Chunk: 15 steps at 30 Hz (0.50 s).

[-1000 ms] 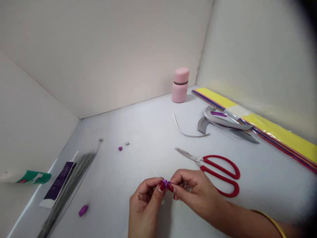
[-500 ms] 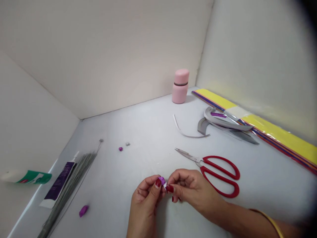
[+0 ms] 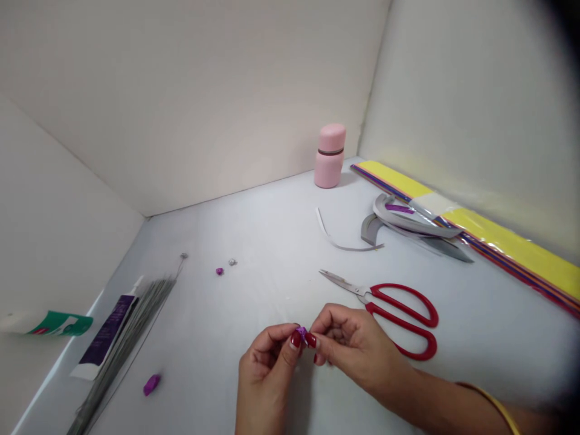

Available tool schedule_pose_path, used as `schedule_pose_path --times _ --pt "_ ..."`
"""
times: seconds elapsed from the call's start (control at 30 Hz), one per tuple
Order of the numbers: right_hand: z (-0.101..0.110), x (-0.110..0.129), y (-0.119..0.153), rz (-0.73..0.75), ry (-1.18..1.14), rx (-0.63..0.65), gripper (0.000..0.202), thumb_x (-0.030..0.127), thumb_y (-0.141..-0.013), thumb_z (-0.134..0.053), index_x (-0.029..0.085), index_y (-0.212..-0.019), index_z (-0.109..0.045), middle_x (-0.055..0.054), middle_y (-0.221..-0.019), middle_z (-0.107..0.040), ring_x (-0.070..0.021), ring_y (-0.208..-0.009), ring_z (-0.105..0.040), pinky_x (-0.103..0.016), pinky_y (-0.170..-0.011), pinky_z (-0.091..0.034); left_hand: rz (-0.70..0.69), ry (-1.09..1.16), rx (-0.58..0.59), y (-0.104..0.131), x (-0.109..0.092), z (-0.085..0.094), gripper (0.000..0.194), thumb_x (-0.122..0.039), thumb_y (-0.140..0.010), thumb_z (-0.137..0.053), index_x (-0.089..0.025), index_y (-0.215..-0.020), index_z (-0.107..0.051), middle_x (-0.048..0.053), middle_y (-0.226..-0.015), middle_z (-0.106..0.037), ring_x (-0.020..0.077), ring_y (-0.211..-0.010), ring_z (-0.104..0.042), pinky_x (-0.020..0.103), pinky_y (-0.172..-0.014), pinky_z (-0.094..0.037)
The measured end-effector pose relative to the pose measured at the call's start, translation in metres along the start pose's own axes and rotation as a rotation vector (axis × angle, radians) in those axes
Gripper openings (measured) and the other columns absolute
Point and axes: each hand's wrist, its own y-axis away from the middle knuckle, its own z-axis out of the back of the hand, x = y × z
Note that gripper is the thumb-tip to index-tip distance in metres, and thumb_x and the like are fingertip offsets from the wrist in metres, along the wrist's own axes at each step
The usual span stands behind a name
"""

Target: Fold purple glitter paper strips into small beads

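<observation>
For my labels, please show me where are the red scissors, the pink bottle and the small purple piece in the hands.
red scissors [image 3: 410, 320], head view, handle loops.
pink bottle [image 3: 330, 156], head view, body.
small purple piece [image 3: 301, 331], head view, top between fingertips.

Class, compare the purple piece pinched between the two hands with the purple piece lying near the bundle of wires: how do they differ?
The pinched purple piece is held off the table between the left hand and right hand; the loose purple piece lies untouched on the table. The pinched purple piece is mostly hidden by fingertips; the loose purple piece shows whole. Both are small and purple.
</observation>
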Motion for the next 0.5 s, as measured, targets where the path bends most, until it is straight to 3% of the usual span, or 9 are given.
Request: schedule_pose_path --times 0.5 --pt "0.0051 -0.0009 -0.0014 0.115 -0.039 0.086 0.012 0.025 -0.079 -0.061 0.016 -0.082 -0.055 0.003 -0.057 -0.056 -0.009 -0.054 -0.054 -0.021 -0.053 -0.043 0.024 0.013 0.069 0.0015 -0.0039 -0.001 0.016 -0.029 -0.065 -0.073 -0.015 -0.072 -0.072 0.006 -0.066 -0.073 0.0161 -0.067 -0.063 0.024 -0.068 -0.047"
